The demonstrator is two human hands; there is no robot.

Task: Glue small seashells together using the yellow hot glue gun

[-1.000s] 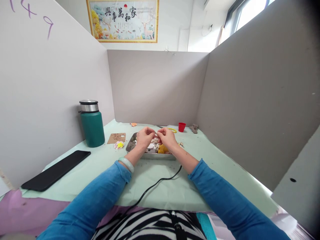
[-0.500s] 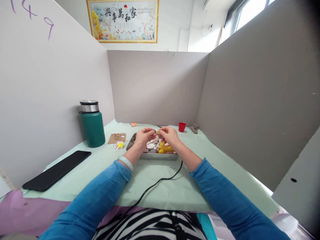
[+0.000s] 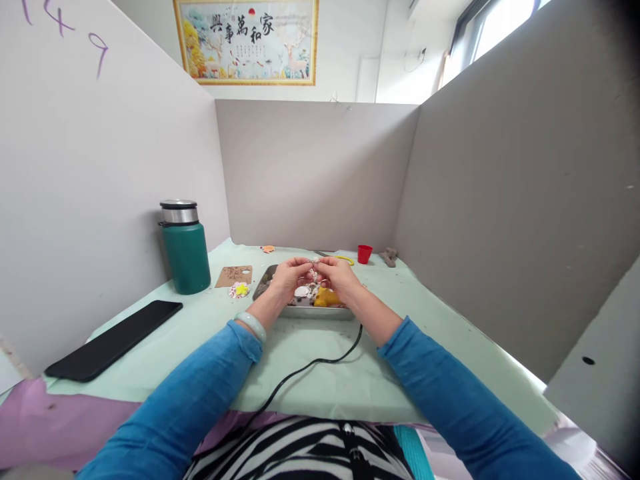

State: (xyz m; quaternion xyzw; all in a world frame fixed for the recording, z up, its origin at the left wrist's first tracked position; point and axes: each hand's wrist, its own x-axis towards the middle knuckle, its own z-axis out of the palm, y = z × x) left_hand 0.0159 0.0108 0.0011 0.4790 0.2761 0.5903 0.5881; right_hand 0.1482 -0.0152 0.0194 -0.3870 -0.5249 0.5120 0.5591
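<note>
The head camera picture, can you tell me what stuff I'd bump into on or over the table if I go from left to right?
Flat black slab → green bottle → brown card → small orange piece → left hand → right hand → red cup → grey lump.

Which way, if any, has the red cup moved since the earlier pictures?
No, the red cup keeps its place relative to the grey back panel.
</note>
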